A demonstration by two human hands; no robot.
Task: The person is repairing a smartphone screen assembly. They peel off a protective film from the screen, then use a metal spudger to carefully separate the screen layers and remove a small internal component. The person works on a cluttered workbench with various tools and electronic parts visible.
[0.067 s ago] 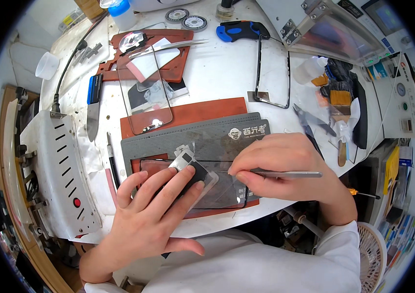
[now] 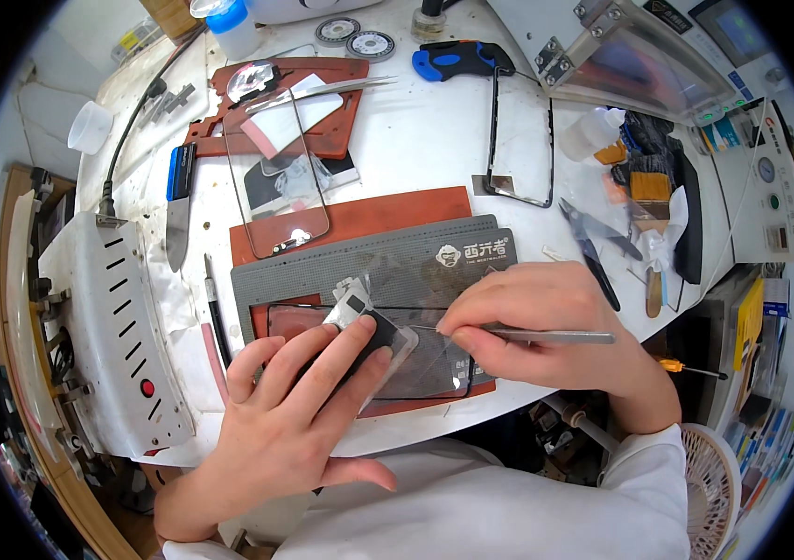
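Note:
My left hand [image 2: 296, 411] lies with its fingers spread, the fingertips pressing on a black-and-silver phone display part [image 2: 384, 332] with a clear edge. That part rests tilted over a thin black-rimmed phone-sized panel [image 2: 415, 378]. My right hand [image 2: 546, 313] pinches a slim grey metal hand tool [image 2: 560, 336], its handle pointing right. The tool's thin tip reaches left to the display part's right edge; whether it touches is too small to tell. Beneath both hands is a grey work mat [image 2: 341, 254], lying on a red-brown pad [image 2: 415, 203].
A clear phone-shaped frame [image 2: 330, 222] and a craft knife [image 2: 216, 308] lie left of the mat. A black phone frame [image 2: 552, 140], pliers [image 2: 593, 261] and a brush [image 2: 651, 194] lie right. A white slotted machine [image 2: 126, 345] stands at left; a clear-lidded machine [image 2: 639, 70] stands at back right.
My right hand and the tool's handle end have dipped slightly toward me, uncovering more of the pliers. My left hand has barely shifted, its fingers still on the display part.

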